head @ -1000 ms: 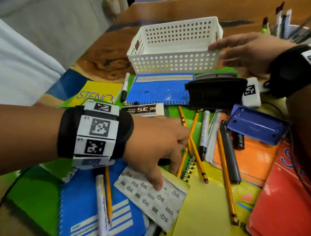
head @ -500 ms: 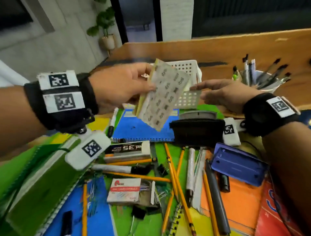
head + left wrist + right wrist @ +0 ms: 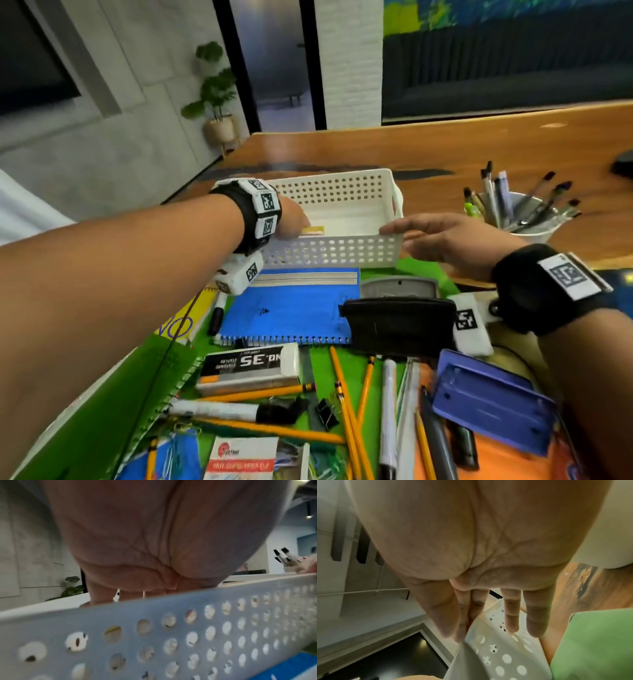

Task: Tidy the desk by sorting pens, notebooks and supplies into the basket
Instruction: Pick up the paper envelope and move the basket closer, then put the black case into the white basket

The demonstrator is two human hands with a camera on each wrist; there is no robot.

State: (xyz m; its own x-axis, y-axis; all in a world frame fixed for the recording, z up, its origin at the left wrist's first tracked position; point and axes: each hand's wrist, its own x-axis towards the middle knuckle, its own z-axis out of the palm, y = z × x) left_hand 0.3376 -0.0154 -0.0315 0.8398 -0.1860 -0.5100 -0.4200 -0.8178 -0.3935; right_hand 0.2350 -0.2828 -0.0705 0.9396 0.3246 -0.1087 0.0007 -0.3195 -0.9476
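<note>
White plastic basket (image 3: pixel 329 253) sits at 12 o'clock on the desk. Our left hand (image 3: pixel 291 219) is down inside it at its 9 o'clock end, over a yellow-edged pad (image 3: pixel 313 229); whether the fingers grip it or have let go, we cannot tell (they are hidden in both views). Our right hand (image 3: pixel 442 240) steadies the basket's 3 o'clock corner with straight fingers (image 3: pixel 511 612) across the rim, not clenched. Progress: barely started, we judge. One item in at most. Left on the desk: blue notebook (image 3: pixel 291 308), black pouch (image 3: pixel 397 325), staple box (image 3: pixel 250 368), pencils (image 3: pixel 346 404), marker (image 3: pixel 236 411), blue case (image 3: pixel 493 401).
</note>
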